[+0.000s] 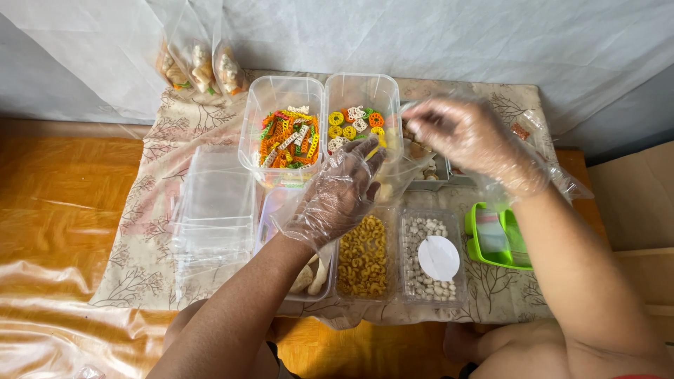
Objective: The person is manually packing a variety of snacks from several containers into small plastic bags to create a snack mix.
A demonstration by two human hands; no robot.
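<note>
At the far left a shiny orange-brown floor sheet [63, 210] runs under a pale cloth printed with brown branches [151, 231], which covers the low tabletop. At the back left of the cloth, three filled clear packets of pale snacks [202, 69] lean against a white fabric backdrop [421, 35]. A stack of empty clear plastic bags [214, 210] lies on the left part of the cloth.

Just right of the stack stands a clear rectangular plastic tub of orange, yellow and green lattice-shaped crackers [284, 137], and touching it on the right, a second clear tub of yellow, orange and white wheel-shaped crackers [357, 123].

The left hand [335, 200], in a thin clear disposable glove, hovers in front of these two tubs, its fingers [365, 158] pinched on the edge of a clear plastic bag [404, 172] that hangs between the two hands over the middle of the tabletop. Below the hand sit a clear tub of small yellow ring-shaped snacks [363, 260] and, to its right, a clear tub of small whitish round pieces [421, 231] with a white round lid [439, 257] lying on them.

The right hand [470, 137], also gloved, is raised over the bag's mouth, fingers [421, 126] curled together; whether they hold a piece, I cannot tell. A bright green plastic device [491, 242] sits beside the right forearm.
</note>
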